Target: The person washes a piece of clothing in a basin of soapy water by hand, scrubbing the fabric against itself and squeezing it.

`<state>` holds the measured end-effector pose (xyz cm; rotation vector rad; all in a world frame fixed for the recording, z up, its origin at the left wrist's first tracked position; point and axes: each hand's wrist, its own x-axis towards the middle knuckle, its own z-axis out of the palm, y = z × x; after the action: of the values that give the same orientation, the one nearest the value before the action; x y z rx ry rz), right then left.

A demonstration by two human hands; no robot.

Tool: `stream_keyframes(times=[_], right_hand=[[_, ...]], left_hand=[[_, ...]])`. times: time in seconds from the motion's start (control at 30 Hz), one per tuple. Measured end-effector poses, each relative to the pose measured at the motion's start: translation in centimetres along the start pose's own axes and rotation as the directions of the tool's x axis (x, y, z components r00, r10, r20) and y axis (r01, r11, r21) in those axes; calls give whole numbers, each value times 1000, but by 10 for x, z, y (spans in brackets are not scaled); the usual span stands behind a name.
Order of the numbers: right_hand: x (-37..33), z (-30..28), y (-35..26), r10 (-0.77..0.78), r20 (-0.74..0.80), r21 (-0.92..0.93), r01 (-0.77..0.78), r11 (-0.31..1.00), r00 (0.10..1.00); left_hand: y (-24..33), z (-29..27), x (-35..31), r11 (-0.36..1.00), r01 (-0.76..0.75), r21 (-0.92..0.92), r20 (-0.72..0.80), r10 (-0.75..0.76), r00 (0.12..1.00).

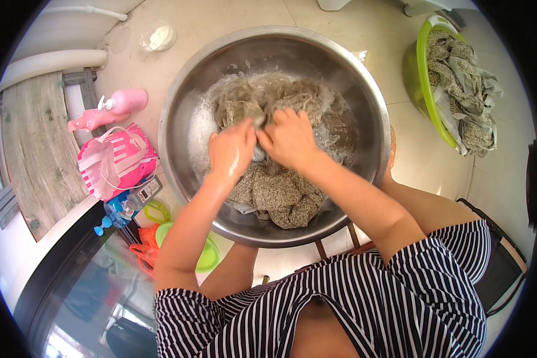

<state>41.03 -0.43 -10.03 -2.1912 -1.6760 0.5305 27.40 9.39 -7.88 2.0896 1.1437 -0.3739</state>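
Note:
A large steel basin point(182, 77) stands in front of me with sudsy, murky water in it. Brown patterned cloth point(280, 194) lies bunched inside, partly in the water and partly up against the near wall. My left hand point(230, 149) is closed on a fold of this wet cloth near the middle of the basin. Right beside it, my right hand point(289, 137) also grips the cloth, fingers curled over it. The two hands nearly touch, and a whitish bit of fabric shows between them. Fingertips are partly hidden in the folds.
At the right, a green basket point(423, 77) holds more patterned cloth point(465, 89). Pink pump bottles point(125, 101), a pink bag point(118, 161) and a blue bottle point(122, 209) stand at the left, with a green lid point(207, 256) below. A small tub of white powder point(159, 38) sits behind.

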Motion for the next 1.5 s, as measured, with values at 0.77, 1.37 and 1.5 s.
stream_keyframes(times=[0.77, 1.37, 1.5], right_hand=[[119, 127, 30, 417, 200, -376, -324, 868, 886], [-54, 17, 23, -55, 287, -62, 76, 995, 956], [-16, 51, 44, 16, 331, -238, 67, 969, 944]], left_hand=[[-102, 79, 150, 961, 276, 15, -121, -272, 955], [-35, 68, -39, 872, -394, 291, -164, 451, 877], [-23, 86, 16, 904, -248, 348, -238, 341, 910]])
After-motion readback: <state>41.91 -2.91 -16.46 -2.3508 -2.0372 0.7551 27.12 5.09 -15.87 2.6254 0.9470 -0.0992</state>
